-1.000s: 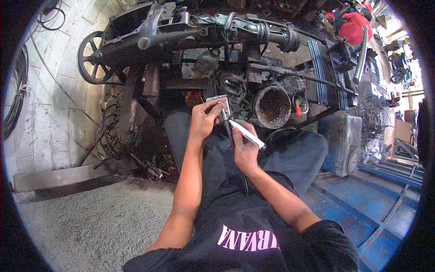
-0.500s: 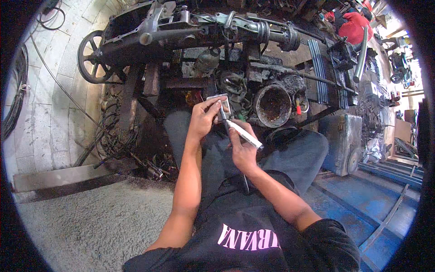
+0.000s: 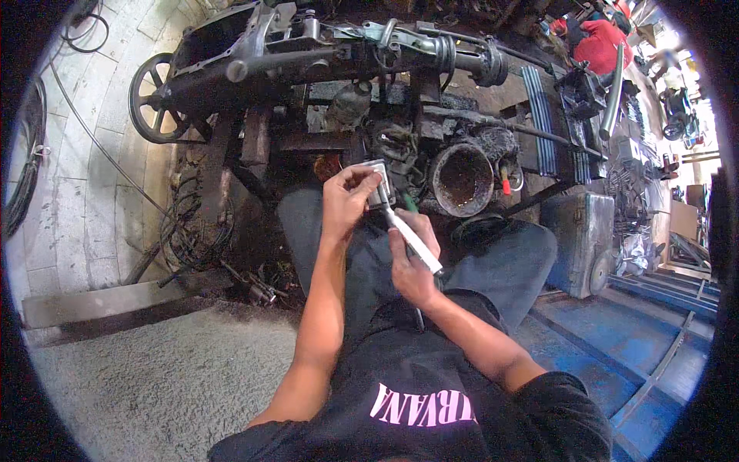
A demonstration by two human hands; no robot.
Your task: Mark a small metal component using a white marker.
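My left hand (image 3: 346, 199) is closed on a small rectangular metal piece (image 3: 387, 187), thumb and fingers pinching its edge above my lap. In my right hand (image 3: 416, 266) a white marker pen (image 3: 416, 245) slants up and left. Its tip end meets the metal piece, or lies just over it. A thin dark bar (image 3: 419, 318) shows below the right hand; whether it joins the metal piece is hidden by the fingers.
A long greasy machine frame (image 3: 308, 69) stretches ahead, with a spoked handwheel (image 3: 158, 98) at its left. Beyond my knees sit a round rusty pan (image 3: 462, 181) and a red-handled tool (image 3: 506, 186). A metal box (image 3: 577, 242) stands right; cables (image 3: 192, 223) lie left.
The marker has turned steeper, and its tip end has come closer to the metal piece. My left hand has shifted slightly left with its fingers more bent.
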